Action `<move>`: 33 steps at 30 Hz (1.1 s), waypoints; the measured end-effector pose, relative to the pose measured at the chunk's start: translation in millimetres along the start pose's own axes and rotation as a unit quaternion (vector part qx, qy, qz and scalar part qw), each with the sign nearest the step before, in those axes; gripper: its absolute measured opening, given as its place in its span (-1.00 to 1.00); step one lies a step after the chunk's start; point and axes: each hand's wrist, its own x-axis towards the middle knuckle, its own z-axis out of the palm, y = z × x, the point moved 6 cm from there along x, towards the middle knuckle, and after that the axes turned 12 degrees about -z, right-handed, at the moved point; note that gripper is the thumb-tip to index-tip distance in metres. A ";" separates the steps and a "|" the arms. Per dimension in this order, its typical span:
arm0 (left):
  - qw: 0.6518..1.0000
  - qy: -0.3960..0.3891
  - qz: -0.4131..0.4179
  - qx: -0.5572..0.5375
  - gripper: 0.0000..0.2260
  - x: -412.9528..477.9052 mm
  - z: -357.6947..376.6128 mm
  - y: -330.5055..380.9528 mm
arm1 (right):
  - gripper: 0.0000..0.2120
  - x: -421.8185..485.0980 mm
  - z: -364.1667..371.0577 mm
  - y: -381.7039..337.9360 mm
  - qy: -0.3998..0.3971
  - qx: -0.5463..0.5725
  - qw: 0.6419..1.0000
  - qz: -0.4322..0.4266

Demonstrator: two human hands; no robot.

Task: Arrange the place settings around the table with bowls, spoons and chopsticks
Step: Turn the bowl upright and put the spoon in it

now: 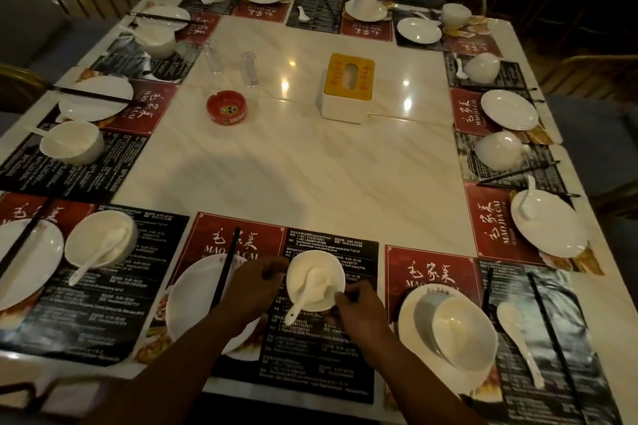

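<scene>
A small white bowl (316, 278) stands on the black and red placemat (310, 355) at the near edge, with a white spoon (305, 297) lying in it, handle over the near rim. My left hand (253, 290) grips the bowl's left rim and my right hand (359, 309) grips its right rim. Left of the bowl lies a white plate (193, 300) with black chopsticks (226, 266) across it. To the right, a plate (411, 317) holds another bowl (462, 331), beside a loose spoon (518, 338) and chopsticks (552, 331).
Several more settings of plates, bowls, spoons and chopsticks ring the marble table (310, 166); some bowls lie upside down. In the middle stand a yellow-topped tissue box (348, 86), a red ashtray (226, 107) and two clear glasses (248, 69). Chairs surround the table.
</scene>
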 end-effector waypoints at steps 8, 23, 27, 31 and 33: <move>0.995 -0.034 -0.087 -0.020 -0.96 -16.1 -8.5 -18.4 | -0.88 -0.4 16.3 -1.1 0.020 0.049 0.998 0.017; 0.988 -0.121 -0.081 -0.048 -0.94 -25.9 0.3 -24.9 | -0.89 -12.3 20.3 -8.4 0.047 0.039 0.998 0.006; 0.999 -0.029 -0.008 0.041 -0.92 -8.9 -17.1 -29.6 | -0.91 -13.6 17.4 -11.3 0.032 0.076 0.997 0.008; 0.965 0.067 0.155 0.201 -0.72 0.8 -34.4 -24.2 | -0.87 -15.0 7.7 -24.0 0.043 -0.159 0.980 -0.108; 0.937 0.089 0.199 0.274 -0.61 4.4 -39.8 -22.8 | -0.80 -23.8 10.1 -37.6 0.051 -0.283 0.936 -0.203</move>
